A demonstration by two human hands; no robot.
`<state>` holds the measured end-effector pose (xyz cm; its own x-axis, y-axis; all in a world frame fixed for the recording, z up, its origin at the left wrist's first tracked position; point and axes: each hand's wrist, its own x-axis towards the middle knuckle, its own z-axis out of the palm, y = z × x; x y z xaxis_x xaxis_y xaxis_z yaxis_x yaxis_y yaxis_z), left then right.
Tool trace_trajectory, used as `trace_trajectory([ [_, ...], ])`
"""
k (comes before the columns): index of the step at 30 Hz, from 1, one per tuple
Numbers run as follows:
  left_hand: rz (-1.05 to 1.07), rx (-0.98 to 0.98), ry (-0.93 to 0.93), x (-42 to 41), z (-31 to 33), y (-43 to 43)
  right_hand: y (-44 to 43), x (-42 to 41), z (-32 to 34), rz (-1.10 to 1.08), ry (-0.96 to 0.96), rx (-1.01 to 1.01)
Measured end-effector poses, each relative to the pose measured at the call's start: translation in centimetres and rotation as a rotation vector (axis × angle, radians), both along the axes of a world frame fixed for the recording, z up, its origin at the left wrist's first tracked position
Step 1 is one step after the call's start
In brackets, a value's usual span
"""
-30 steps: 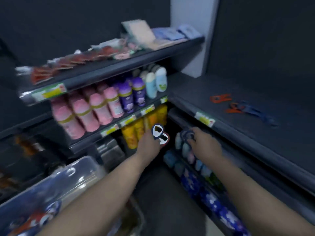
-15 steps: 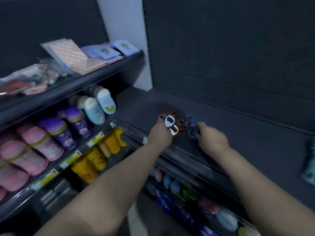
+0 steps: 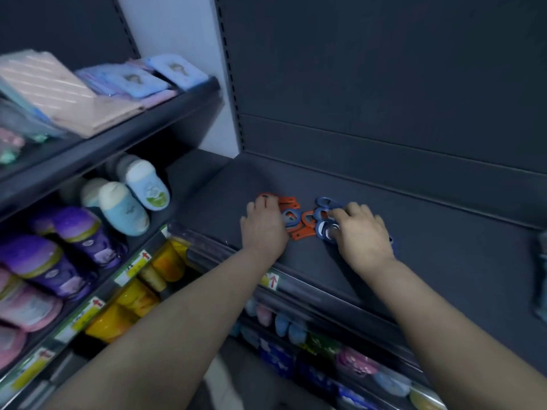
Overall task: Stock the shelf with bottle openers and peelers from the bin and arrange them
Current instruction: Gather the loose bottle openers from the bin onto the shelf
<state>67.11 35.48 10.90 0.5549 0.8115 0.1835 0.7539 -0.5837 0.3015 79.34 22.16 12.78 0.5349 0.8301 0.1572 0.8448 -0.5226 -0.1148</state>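
Several orange bottle openers (image 3: 299,233) and blue bottle openers (image 3: 325,201) lie in a small cluster on the dark shelf (image 3: 429,261). My left hand (image 3: 264,229) lies knuckles up at the cluster's left side. Its fingers curl over an orange opener (image 3: 288,200), and a blue opener (image 3: 291,217) sits against its thumb side. My right hand (image 3: 361,232) is at the cluster's right side, its fingertips curled on blue openers (image 3: 324,229). Parts of the openers are hidden under both hands. No peeler or bin can be made out.
To the left, a rack holds flat packets (image 3: 88,93) on top, pale blue, purple and pink bottles (image 3: 74,232) in the middle, and yellow bottles (image 3: 142,294) below. Small packaged goods (image 3: 355,362) fill the level under the shelf. A bluish item (image 3: 540,276) sits at the right edge.
Both hands rose from the lower level to the dark shelf, carrying openers, and now rest on its surface among the orange and blue openers lying there.
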Motion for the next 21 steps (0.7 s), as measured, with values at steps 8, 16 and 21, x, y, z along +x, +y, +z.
trace_trajectory([
  [8,0.068,0.089,0.014,-7.1,1.0,-3.7,-1.2,-5.0,0.6,0.278,-0.032,-0.004],
  [16,0.504,-0.03,0.059,-22.1,-1.5,-14.2,-4.7,-16.1,-1.0,0.76,-0.028,-0.039],
  [21,0.775,-0.078,0.049,-34.0,-1.9,-21.0,-7.1,-25.4,-1.5,1.065,0.054,-0.037],
])
